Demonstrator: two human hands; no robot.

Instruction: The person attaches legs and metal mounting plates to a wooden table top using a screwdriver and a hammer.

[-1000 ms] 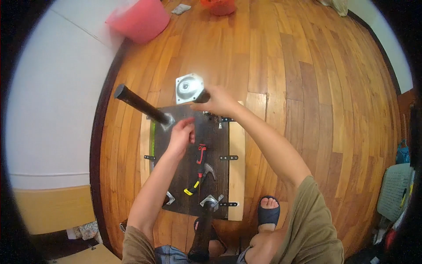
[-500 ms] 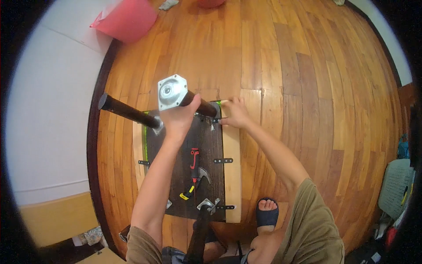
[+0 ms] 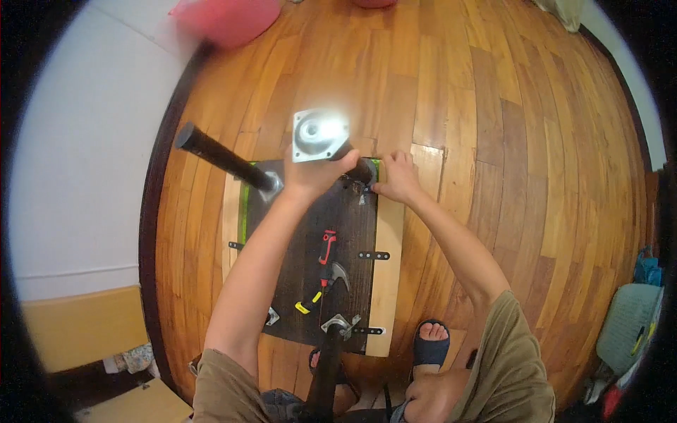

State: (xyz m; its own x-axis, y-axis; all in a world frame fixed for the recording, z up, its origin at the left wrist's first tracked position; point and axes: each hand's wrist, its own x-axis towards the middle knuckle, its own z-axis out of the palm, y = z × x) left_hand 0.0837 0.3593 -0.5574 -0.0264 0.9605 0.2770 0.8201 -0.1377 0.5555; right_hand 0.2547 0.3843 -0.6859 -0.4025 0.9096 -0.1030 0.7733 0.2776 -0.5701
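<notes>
My left hand (image 3: 321,178) is closed around a dark table leg (image 3: 364,170), whose silver mounting plate (image 3: 310,144) faces up toward me. The leg's lower end stands at the far right corner of a dark panel (image 3: 296,225), close to my right hand (image 3: 399,180). That hand lies over the pale wooden strip (image 3: 389,282) along the panel's right edge. Its thumb and fingers press at a small black flat bracket (image 3: 367,189), mostly covered. A hammer (image 3: 339,275) and a red-and-black screwdriver (image 3: 327,248) lie mid-panel.
Another dark leg (image 3: 222,156) rises from the panel's far left, and a third (image 3: 326,370) at the near right. More black brackets (image 3: 374,256) bridge panel and strip. A white wall (image 3: 77,197) borders the left. A pink bag-like object (image 3: 233,21) lies far left.
The whole view has shifted, so the panel and both hands appear further right. The leg's plate has tilted somewhat and its top catches bright glare. Both hands keep their places on the work.
</notes>
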